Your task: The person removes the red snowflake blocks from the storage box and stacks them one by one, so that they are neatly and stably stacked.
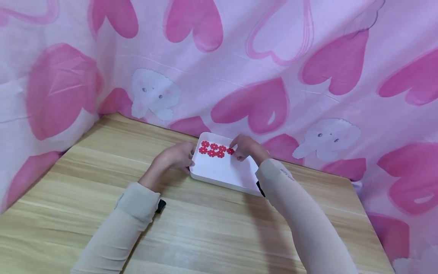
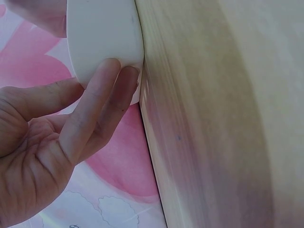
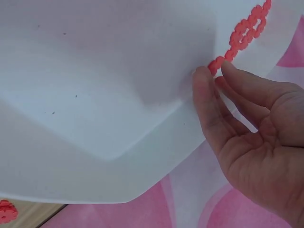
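A shallow white tray (image 1: 219, 171) stands on the wooden table near its back edge. In it lie several red flower-shaped plastic pieces (image 1: 212, 153), joined in two short rows against the tray's far left part. My left hand (image 1: 178, 155) grips the tray's left side, thumb at the rim and fingertips along the outer wall in the left wrist view. My right hand (image 1: 245, 147) reaches over the tray and pinches a red flower-shaped piece (image 3: 216, 65) between thumb and fingers, at the near end of the linked chain (image 3: 244, 33) in the right wrist view.
Outside the tray, one more red flower-shaped piece (image 3: 6, 212) sits on the wood in the right wrist view. A pink curtain (image 1: 239, 72) with hearts hangs behind and beside the table (image 1: 191, 224). Dark specks dot the tray floor.
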`<state>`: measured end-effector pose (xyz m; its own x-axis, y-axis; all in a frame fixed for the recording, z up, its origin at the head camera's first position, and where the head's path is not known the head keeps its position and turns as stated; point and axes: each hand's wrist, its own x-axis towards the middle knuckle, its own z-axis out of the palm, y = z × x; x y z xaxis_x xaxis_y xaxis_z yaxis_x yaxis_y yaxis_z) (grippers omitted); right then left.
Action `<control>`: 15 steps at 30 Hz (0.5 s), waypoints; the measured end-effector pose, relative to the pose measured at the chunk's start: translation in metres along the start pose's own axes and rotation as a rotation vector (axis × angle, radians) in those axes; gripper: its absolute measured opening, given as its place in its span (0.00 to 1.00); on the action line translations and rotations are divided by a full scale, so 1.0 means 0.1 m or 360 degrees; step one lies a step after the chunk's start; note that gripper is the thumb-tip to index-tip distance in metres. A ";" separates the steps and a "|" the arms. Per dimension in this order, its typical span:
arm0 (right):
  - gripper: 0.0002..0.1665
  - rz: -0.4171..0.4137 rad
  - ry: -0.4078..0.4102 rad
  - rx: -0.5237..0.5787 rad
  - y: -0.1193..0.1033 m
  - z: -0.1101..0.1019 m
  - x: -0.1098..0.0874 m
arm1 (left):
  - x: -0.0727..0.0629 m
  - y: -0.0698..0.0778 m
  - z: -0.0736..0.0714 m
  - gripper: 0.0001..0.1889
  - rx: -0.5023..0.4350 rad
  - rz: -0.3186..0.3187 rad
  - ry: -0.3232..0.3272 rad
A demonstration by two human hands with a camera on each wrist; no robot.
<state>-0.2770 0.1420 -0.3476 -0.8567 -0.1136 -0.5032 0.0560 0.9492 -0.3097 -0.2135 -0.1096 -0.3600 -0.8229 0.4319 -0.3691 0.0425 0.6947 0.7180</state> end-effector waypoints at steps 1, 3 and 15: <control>0.27 0.0000 -0.0005 -0.0027 0.00 0.01 0.01 | 0.00 0.00 0.01 0.20 -0.0009 0.0000 -0.0003; 0.23 0.0002 -0.0017 -0.0050 0.02 0.02 0.01 | 0.00 0.01 0.02 0.20 -0.0015 0.0003 -0.0008; 0.15 0.0004 -0.0072 -0.0124 0.07 0.03 -0.03 | -0.02 0.03 -0.02 0.22 -0.0055 -0.0005 -0.0011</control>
<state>-0.2723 0.1477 -0.3507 -0.8326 -0.1227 -0.5402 0.0165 0.9692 -0.2455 -0.2131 -0.1090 -0.3558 -0.8190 0.4340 -0.3753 0.0204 0.6757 0.7369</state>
